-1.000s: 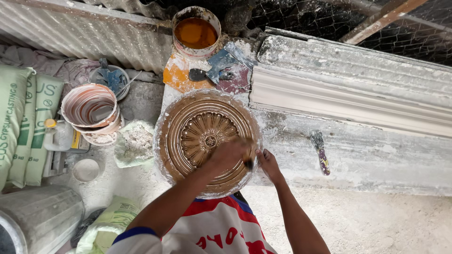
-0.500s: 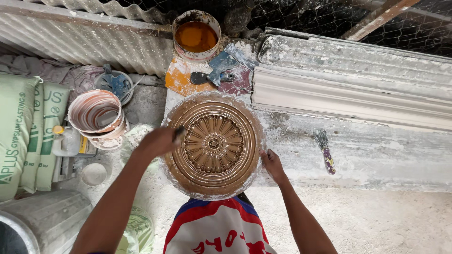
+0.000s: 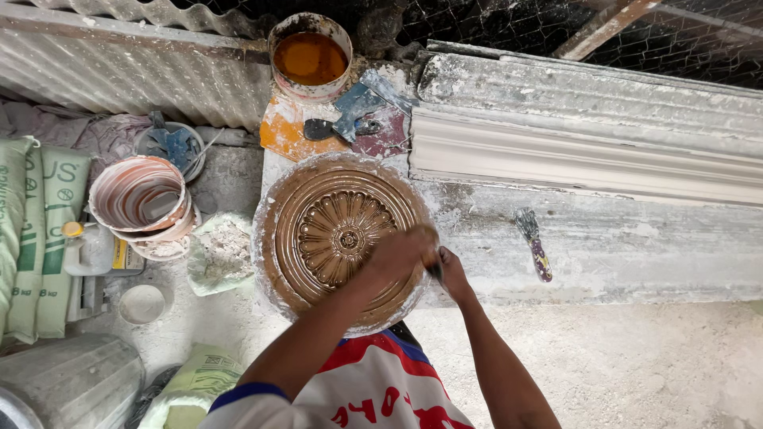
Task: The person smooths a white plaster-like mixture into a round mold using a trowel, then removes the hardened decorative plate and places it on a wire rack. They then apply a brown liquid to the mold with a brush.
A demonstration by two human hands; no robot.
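A round brown mould (image 3: 338, 238) with a raised rosette at its centre and concentric ribbed rings lies flat, face up, at the near left end of the tabletop (image 3: 604, 246), its white-crusted rim overhanging the near edge. Its lower right rim is hidden. A dark-handled brush (image 3: 434, 268) touches that rim.

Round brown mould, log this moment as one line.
left hand on round brown mould right rim | right hand at same edge, dark tool between | orange-liquid bucket behind
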